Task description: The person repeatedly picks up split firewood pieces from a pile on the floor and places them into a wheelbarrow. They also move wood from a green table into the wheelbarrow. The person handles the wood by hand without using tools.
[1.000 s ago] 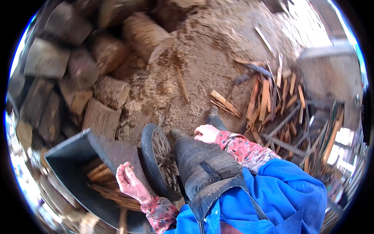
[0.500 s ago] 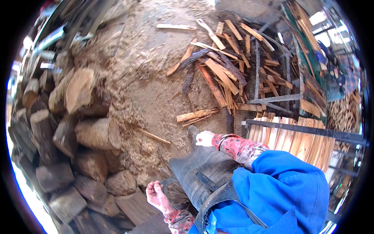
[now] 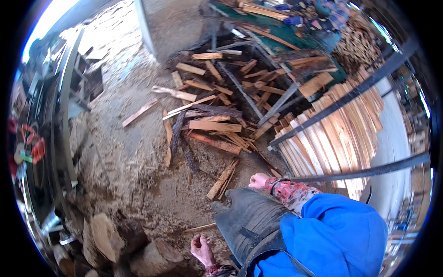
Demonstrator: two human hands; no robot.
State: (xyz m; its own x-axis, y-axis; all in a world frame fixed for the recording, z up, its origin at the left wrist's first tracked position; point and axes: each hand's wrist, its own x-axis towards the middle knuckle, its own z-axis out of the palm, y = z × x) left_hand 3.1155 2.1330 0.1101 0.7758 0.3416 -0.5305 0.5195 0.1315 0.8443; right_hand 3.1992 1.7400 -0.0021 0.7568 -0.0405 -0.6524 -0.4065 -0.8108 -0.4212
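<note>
At the lower middle, my left hand [image 3: 202, 249] hangs beside my dark apron [image 3: 254, 221], its fingers loosely curled in and nothing visible in them. My right hand [image 3: 259, 180], in a red patterned sleeve, is closed like a fist in front of the apron, with nothing showing from it. Neither hand touches any wood. Nearest to the right hand lie a split wood piece [image 3: 223, 179] on the ground and a stack of pale boards [image 3: 330, 134] in a metal frame. A thin wood strip [image 3: 200, 228] lies just beyond the left hand.
Loose split wood [image 3: 217, 124] is heaped around metal bars ahead. Cut logs [image 3: 157, 258] lie at the lower left. A dark metal bar [image 3: 364, 173] juts out beside the boards. Another person's gloved hand [image 3: 294, 21] is at a green bench at the far right.
My view has turned to the right: the logs have slid down and left, and the board stack shows more fully. Both hands stay curled with nothing visible in them.
</note>
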